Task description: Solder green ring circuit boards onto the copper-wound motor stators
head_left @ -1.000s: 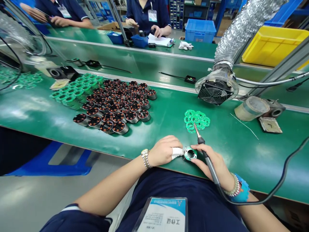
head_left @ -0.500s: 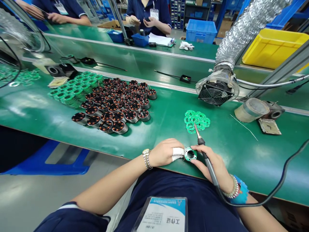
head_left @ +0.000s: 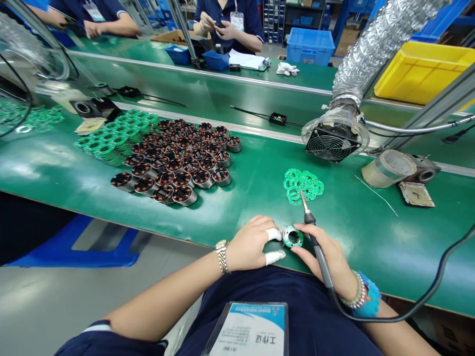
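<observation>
A motor stator with a green ring-shaped circuit board (head_left: 292, 238) on top sits near the table's front edge. To its left, my left hand (head_left: 252, 242) has white coverings on thumb and index finger, spread apart; the index tip is close beside the stator, and whether it touches I cannot tell. My right hand (head_left: 330, 249) holds a soldering iron (head_left: 322, 259), its tip pointing up and away. Thumb and index finger of this hand also rest at the stator's right side. Beyond lies a small pile of green ring boards (head_left: 302, 185).
Many wound stators (head_left: 181, 165) stand in rows at left, beside stacks of green ring boards (head_left: 118, 133). A fume-extractor fan (head_left: 332, 144) hangs at right, near a round tub (head_left: 388, 169) and solder wire (head_left: 376, 195). The iron's cable (head_left: 432, 282) crosses at right. Co-workers (head_left: 228, 24) sit opposite.
My left thumb and index finger have spread apart, the thumb drawing back from the stator. My right hand stays at the stator with the iron.
</observation>
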`<state>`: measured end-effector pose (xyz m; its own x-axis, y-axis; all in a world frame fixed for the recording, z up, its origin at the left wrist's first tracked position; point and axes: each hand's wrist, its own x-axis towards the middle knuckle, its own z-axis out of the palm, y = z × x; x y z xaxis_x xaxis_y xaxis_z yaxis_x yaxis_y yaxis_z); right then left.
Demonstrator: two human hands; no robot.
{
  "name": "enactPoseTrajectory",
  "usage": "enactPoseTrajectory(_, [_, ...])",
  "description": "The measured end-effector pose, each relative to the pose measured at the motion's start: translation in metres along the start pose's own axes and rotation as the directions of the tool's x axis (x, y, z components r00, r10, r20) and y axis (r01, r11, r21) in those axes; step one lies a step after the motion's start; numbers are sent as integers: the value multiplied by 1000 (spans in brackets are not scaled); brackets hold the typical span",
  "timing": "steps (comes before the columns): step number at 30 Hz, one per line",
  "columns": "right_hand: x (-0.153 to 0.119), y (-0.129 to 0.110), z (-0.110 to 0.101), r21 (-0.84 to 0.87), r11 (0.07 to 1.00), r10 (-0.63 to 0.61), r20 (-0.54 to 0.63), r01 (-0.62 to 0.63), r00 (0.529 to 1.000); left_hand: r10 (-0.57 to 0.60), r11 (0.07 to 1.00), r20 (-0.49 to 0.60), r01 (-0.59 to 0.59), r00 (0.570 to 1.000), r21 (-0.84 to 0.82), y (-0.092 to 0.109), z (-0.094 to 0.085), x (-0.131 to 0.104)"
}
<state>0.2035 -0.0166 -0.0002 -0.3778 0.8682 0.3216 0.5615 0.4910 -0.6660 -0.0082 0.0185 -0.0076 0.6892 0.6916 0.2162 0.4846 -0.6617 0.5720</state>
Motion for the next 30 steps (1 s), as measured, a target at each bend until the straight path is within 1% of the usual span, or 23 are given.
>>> enactPoseTrajectory(3, [0,0,-1,12,1000,2,7,-2,1000,-11,1000,-44,11,999,-1,3,5,-2])
enactPoseTrajectory(7, [0,0,-1,24,1000,-11,14,11,1000,-11,998,-80,6,997,-63,-5,0,-5])
enactPoseTrajectory(9, [0,1,-2,26,1000,-12,15,12,1000,-62,988,-151,40,987,-148,-7,-4,-5])
enactPoseTrajectory(11, [1,1,-2,24,1000,-6,21,6,1000,-177,950,-214,111,961,-291,-7,-3,-3])
enactPoseTrajectory(12, [1,0,-2,21,1000,-3,27,2,1000,-254,907,-214,155,943,-391,-6,-1,-1])
enactPoseTrajectory(13, [1,0,-2,19,1000,0,34,-1,999,-332,840,-191,197,924,-506,-4,2,1])
enactPoseTrajectory(15, [1,0,-2,15,1000,1,40,-1,999,-461,641,-99,254,882,-724,0,8,7])
enactPoseTrajectory(16, [1,0,-2,13,1000,-3,38,3,999,-503,532,-48,266,863,-804,2,11,9])
enactPoseTrajectory(17, [1,0,-2,11,1000,-8,34,7,999,-534,434,-7,267,846,-860,4,13,12])
enactPoseTrajectory(18, [1,0,-2,9,1000,-12,28,11,1000,-556,358,25,267,831,-895,5,15,14])
enactPoseTrajectory(19, [0,0,-2,6,1000,-14,21,14,1000,-569,308,51,270,821,-912,6,16,16])
enactPoseTrajectory(20, [0,0,-1,3,1000,-14,15,14,1000,-571,285,72,279,818,-917,7,16,17])
enactPoseTrajectory(21, [0,1,-1,0,1000,-15,8,15,1000,-564,287,83,289,821,-913,7,15,18])
enactPoseTrajectory(22, [-1,1,0,-2,1000,-18,2,18,1000,-550,313,84,298,831,-902,8,14,18])
enactPoseTrajectory(26, [3,-2,0,16,1000,-12,-42,12,999,-461,475,50,294,886,-830,8,10,18])
enactPoseTrajectory(30, [15,-7,0,90,995,-30,-73,37,997,-399,524,61,282,915,-804,6,10,17])
